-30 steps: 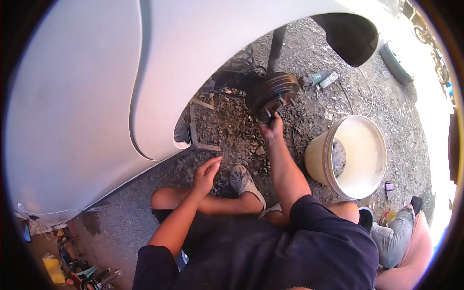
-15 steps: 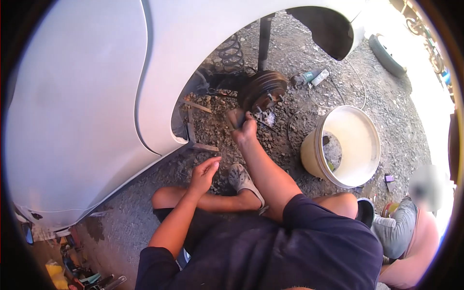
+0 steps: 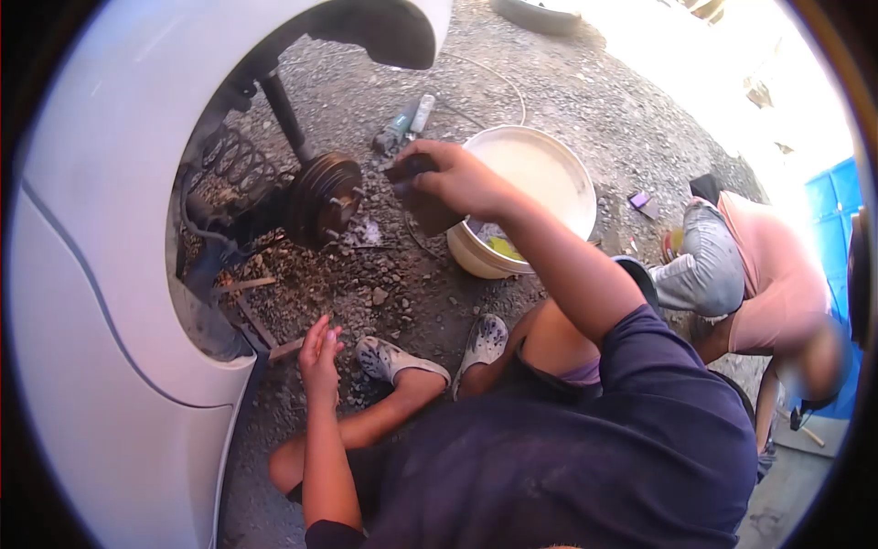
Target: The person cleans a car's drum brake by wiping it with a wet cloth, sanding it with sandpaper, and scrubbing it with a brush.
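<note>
In the head view, my right hand (image 3: pixel 457 183) is raised in front of the bucket, its fingers closed on a dark brown flat sheet (image 3: pixel 432 212). The sheet looks stiff and bent; its exact kind does not show. To the left of it, apart from the hand, is a rusty brake drum (image 3: pixel 322 197) with studs on its face, under the car's wheel arch. My left hand (image 3: pixel 320 357) hangs above the gravel near my shoe, fingers stretched out and loosely curved, with nothing in it. The bucket (image 3: pixel 574 174) is off-white, with something yellow-green inside.
A white car body (image 3: pixel 110 229) fills the left side. An angle grinder (image 3: pixel 395 130) lies on the gravel behind the drum, with a cable nearby. A tyre (image 3: pixel 540 16) lies at the top. Another person (image 3: pixel 768 256) bends down at the right.
My view has swung right. My right hand has moved with the sheet from below the brake drum to the bucket's near side. The other person has bent over.
</note>
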Motion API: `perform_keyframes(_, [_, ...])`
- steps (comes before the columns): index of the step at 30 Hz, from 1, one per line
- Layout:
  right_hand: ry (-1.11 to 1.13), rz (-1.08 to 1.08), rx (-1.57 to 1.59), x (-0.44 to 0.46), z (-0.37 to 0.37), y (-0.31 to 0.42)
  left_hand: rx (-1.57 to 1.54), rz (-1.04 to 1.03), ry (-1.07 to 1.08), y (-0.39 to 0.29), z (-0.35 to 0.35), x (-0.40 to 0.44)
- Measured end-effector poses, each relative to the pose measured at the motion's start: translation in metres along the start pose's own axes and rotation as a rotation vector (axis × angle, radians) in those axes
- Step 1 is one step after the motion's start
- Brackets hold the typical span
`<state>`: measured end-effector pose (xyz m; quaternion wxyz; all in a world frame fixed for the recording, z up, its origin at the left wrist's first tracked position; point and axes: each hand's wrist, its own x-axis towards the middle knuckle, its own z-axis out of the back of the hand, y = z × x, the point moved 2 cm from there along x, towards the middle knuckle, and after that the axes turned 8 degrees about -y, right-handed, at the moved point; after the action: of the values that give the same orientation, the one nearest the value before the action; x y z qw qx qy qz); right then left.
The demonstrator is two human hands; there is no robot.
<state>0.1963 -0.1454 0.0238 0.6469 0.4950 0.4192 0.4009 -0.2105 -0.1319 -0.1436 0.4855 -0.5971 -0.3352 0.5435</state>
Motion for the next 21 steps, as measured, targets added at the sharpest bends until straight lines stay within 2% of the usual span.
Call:
perform_keyframes(1, [0.032, 0.126, -0.217, 0.007, 0.035, -0.006, -0.006, -0.003, 0.024, 0.002, 0.001, 0.001])
perform_keyframes(2, [0.043, 0.062, -0.384, 0.020, 0.063, -0.024, 0.036, 0.044, 0.043, 0.007, 0.003, 0.001])
perform_keyframes(3, [0.082, -0.176, -0.482, 0.022, 0.081, -0.029, 0.089, 0.099, 0.064, 0.013, 0.009, -0.001])
perform_keyframes(4, [0.042, -0.295, -0.585, 0.035, 0.096, -0.064, 0.135, 0.138, 0.097, 0.021, 0.014, 0.000])
perform_keyframes(5, [0.223, -0.210, -1.032, 0.051, 0.107, -0.096, 0.141, 0.134, 0.112, 0.024, 0.014, 0.000])
perform_keyframes(6, [0.241, -0.144, -1.190, 0.061, 0.113, -0.131, 0.165, 0.154, 0.115, 0.026, 0.015, 0.002])
perform_keyframes(7, [0.474, -0.205, -1.400, 0.087, 0.116, -0.184, 0.190, 0.177, 0.115, 0.029, 0.014, 0.004])
perform_keyframes(8, [0.447, -0.167, -1.380, 0.078, 0.113, -0.182, 0.192, 0.178, 0.113, 0.027, 0.012, 0.003])
perform_keyframes(9, [0.463, -0.228, -1.349, 0.083, 0.113, -0.213, 0.199, 0.178, 0.110, 0.029, 0.010, 0.005])
perform_keyframes(10, [0.384, -0.216, -1.303, 0.085, 0.111, -0.236, 0.227, 0.180, 0.140, 0.031, 0.008, 0.007])
perform_keyframes(11, [0.086, -0.348, -1.240, 0.075, 0.115, -0.260, 0.251, 0.183, 0.142, 0.034, 0.011, 0.004])
perform_keyframes(12, [0.083, -0.286, -1.220, 0.089, 0.141, -0.388, 0.302, 0.131, 0.164, 0.028, 0.000, 0.002])
perform_keyframes(13, [0.188, 0.291, -1.268, 0.057, 0.130, -0.364, 0.310, 0.171, 0.180, 0.011, -0.013, -0.005])
perform_keyframes(14, [0.306, 0.475, -1.151, 0.096, 0.021, -0.349, 0.343, 0.223, 0.198, 0.003, -0.019, -0.007])
perform_keyframes(15, [0.409, 0.635, -0.971, 0.121, -0.107, -0.327, 0.281, 0.133, 0.167, 0.021, -0.021, -0.007])
perform_keyframes(16, [0.524, 0.787, -0.776, 0.129, -0.249, -0.303, 0.325, 0.182, 0.105, 0.014, -0.023, -0.008])
perform_keyframes(17, [0.629, 0.907, -0.602, 0.110, -0.351, -0.271, 0.270, -0.003, 0.132, 0.038, -0.021, 0.001])
perform_keyframes(18, [0.711, 0.985, -0.463, 0.090, -0.419, -0.239, 0.431, -0.112, 0.138, 0.060, -0.014, 0.012])
perform_keyframes(19, [0.772, 1.019, -0.368, 0.067, -0.445, -0.212, 0.412, -0.107, 0.157, 0.056, -0.017, 0.017])
perform_keyframes(20, [0.817, 1.006, -0.310, 0.049, -0.445, -0.208, 0.539, -0.092, 0.154, 0.048, -0.022, 0.020])
perform_keyframes(21, [0.837, 0.968, -0.278, 0.039, -0.428, -0.210, 0.533, -0.068, 0.180, 0.051, -0.028, 0.025])
